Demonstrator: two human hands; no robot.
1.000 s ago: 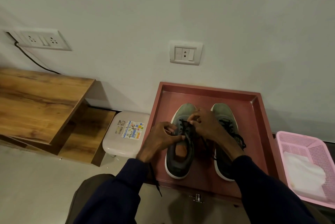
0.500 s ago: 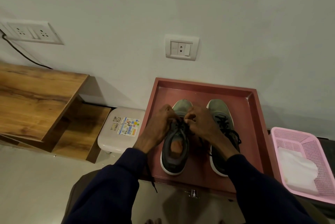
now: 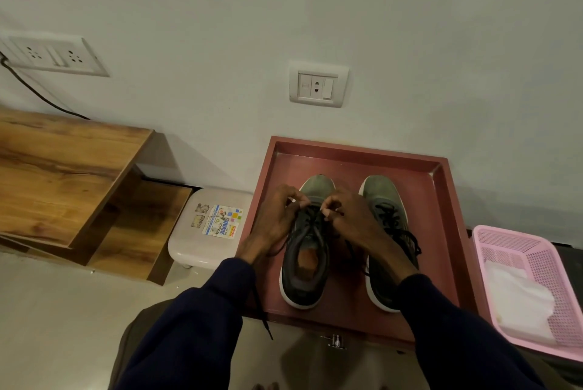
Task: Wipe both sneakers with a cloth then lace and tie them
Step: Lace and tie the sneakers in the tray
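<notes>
Two grey-green sneakers with white soles stand side by side, toes to the wall, in a red-brown tray (image 3: 443, 216). My left hand (image 3: 277, 219) and my right hand (image 3: 350, 216) meet over the front eyelets of the left sneaker (image 3: 304, 276), each pinching its black lace (image 3: 310, 216). One loose lace end (image 3: 263, 310) hangs off the tray's front left edge under my left wrist. The right sneaker (image 3: 383, 200) has its black lace threaded; my right forearm covers its heel. A white cloth (image 3: 520, 298) lies in the pink basket.
The pink mesh basket (image 3: 517, 241) sits right of the tray. A white plastic stool (image 3: 208, 225) with a sticker stands left of it, then a wooden table (image 3: 63, 175). A wall with a switch plate (image 3: 318, 85) rises just behind the tray.
Both hands moved from the shoe's middle eyelets toward the toe end of the left sneaker, still holding the lace. The camera view shifted slightly.
</notes>
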